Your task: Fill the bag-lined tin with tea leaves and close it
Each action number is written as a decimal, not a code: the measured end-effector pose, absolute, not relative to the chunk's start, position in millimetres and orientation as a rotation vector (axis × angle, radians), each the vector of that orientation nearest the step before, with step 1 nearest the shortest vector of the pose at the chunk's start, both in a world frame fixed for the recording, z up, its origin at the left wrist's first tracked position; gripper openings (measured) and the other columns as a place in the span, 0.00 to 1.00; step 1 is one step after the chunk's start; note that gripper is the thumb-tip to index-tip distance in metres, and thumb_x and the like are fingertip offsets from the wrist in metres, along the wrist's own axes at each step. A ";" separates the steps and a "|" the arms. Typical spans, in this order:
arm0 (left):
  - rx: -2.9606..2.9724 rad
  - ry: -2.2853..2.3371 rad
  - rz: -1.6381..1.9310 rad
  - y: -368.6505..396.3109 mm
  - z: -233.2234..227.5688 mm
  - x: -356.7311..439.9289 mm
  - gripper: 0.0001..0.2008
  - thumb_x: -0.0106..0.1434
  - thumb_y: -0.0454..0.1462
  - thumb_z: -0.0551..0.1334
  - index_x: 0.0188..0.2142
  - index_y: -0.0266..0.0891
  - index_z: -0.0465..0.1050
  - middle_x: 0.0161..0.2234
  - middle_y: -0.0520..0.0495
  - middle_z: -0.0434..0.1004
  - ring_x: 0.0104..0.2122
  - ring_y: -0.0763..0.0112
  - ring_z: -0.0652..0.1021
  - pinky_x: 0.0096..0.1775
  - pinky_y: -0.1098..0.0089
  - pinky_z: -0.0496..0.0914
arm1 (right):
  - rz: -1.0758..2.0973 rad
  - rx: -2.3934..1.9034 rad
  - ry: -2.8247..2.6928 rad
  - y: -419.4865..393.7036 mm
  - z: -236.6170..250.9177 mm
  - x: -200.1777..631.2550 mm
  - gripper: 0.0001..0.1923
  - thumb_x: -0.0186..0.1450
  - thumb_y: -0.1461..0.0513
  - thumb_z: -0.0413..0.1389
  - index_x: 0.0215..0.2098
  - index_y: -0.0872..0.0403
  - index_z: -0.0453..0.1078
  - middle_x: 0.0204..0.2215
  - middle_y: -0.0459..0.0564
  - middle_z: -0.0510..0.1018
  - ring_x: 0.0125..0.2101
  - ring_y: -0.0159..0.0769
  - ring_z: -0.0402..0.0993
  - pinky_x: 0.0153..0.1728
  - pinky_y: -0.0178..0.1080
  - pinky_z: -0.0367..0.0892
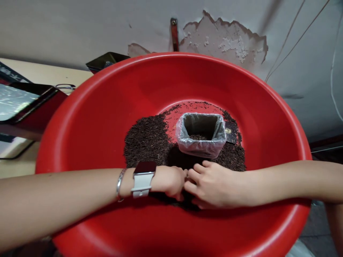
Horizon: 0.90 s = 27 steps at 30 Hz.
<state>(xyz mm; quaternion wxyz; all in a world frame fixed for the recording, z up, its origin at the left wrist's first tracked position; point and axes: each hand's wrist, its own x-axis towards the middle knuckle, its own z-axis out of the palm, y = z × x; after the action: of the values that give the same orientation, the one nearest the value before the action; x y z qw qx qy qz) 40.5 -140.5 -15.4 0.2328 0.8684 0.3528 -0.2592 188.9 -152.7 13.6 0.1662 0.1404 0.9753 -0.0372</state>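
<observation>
My left hand [173, 180], below a watch with a pale strap, is closed with its fingers curled down into a heap of dark, dried loose tea leaves [146, 137]. Meeting it fingertip to fingertip, my right hand [211, 185] has bent fingers reaching into the same leaves. Whatever lies under the fingers is hidden. Just beyond both hands stands a small box lined with a clear plastic bag [200, 146], with some tea leaves at its bottom. A small black card or packet with gold print [230, 132] lies against the box's right side.
A large round red basin [96, 107] surrounds everything, its high rim under my forearms. Left of it, an open dark box with clear plastic [34, 103] and a pair of glasses [65, 86] rest on a pale table. Behind is a wall with peeling paint [227, 39].
</observation>
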 end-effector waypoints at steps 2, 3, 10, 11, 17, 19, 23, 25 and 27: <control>2.336 0.932 -0.912 -139.2 -11.8 45.0 0.28 0.56 0.40 0.69 0.56 0.36 0.72 0.53 0.31 0.74 0.45 0.49 0.80 0.42 0.62 0.74 | -0.221 0.541 2.414 -156.3 -3.9 189.5 0.32 0.64 0.46 0.54 0.59 0.58 0.65 0.52 0.65 0.72 0.48 0.52 0.73 0.43 0.49 0.71; 2.314 0.916 -0.981 -138.7 -9.3 47.5 0.30 0.58 0.40 0.68 0.59 0.35 0.69 0.56 0.30 0.71 0.47 0.48 0.79 0.43 0.60 0.74 | -0.236 0.601 2.271 -155.1 -12.9 190.5 0.40 0.62 0.43 0.55 0.64 0.57 0.60 0.57 0.68 0.68 0.53 0.59 0.70 0.46 0.54 0.70; 2.287 0.894 -1.025 -138.8 -4.8 51.8 0.32 0.60 0.39 0.67 0.62 0.33 0.64 0.59 0.27 0.65 0.52 0.44 0.76 0.48 0.56 0.73 | -0.498 0.813 2.129 -140.1 -54.7 194.9 0.51 0.57 0.41 0.59 0.71 0.50 0.44 0.68 0.69 0.48 0.65 0.69 0.48 0.52 0.71 0.58; 2.292 0.888 -1.033 -139.0 -5.7 51.4 0.32 0.60 0.39 0.67 0.62 0.32 0.63 0.59 0.27 0.65 0.52 0.44 0.76 0.49 0.56 0.73 | -0.487 0.834 2.174 -140.9 -57.9 194.7 0.52 0.56 0.42 0.60 0.71 0.50 0.45 0.67 0.70 0.50 0.64 0.69 0.50 0.52 0.70 0.59; 2.300 0.877 -1.060 -138.5 -7.8 50.7 0.33 0.61 0.40 0.66 0.63 0.31 0.62 0.60 0.27 0.64 0.52 0.45 0.75 0.50 0.57 0.72 | -0.474 0.894 2.355 -141.6 -67.4 196.4 0.43 0.59 0.48 0.61 0.65 0.59 0.54 0.61 0.74 0.61 0.56 0.61 0.67 0.49 0.56 0.68; 2.284 0.881 -1.061 -138.0 -7.4 50.8 0.33 0.61 0.40 0.66 0.63 0.31 0.61 0.61 0.27 0.63 0.53 0.45 0.75 0.50 0.57 0.72 | -0.556 0.887 2.334 -139.1 -66.7 197.0 0.38 0.62 0.52 0.59 0.64 0.61 0.55 0.59 0.75 0.63 0.51 0.58 0.73 0.45 0.51 0.72; 2.267 0.886 -1.064 -136.8 -4.8 52.6 0.34 0.62 0.41 0.66 0.64 0.30 0.60 0.61 0.28 0.62 0.53 0.46 0.75 0.50 0.59 0.71 | -0.605 0.830 2.317 -138.1 -59.4 192.7 0.33 0.65 0.51 0.55 0.61 0.63 0.58 0.47 0.70 0.75 0.46 0.57 0.77 0.42 0.51 0.73; 2.253 0.916 -1.090 -136.2 -2.1 53.7 0.32 0.61 0.43 0.66 0.62 0.31 0.63 0.59 0.29 0.67 0.52 0.48 0.76 0.49 0.61 0.72 | -0.599 0.787 2.363 -138.4 -49.2 187.9 0.32 0.66 0.50 0.55 0.60 0.63 0.60 0.43 0.68 0.78 0.44 0.56 0.78 0.39 0.50 0.73; 2.217 0.958 -1.154 -135.6 0.6 52.9 0.26 0.63 0.44 0.64 0.57 0.34 0.71 0.54 0.32 0.74 0.49 0.50 0.78 0.48 0.62 0.72 | -0.556 0.764 2.457 -137.4 -32.2 182.8 0.30 0.66 0.51 0.55 0.58 0.63 0.60 0.41 0.66 0.79 0.42 0.54 0.79 0.37 0.47 0.73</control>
<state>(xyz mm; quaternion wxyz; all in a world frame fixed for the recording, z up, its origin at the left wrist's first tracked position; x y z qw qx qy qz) 52.9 -135.6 0.6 0.2302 0.8060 0.3484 -0.4196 182.8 -137.4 -32.2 0.2520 0.2807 0.9033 -0.2043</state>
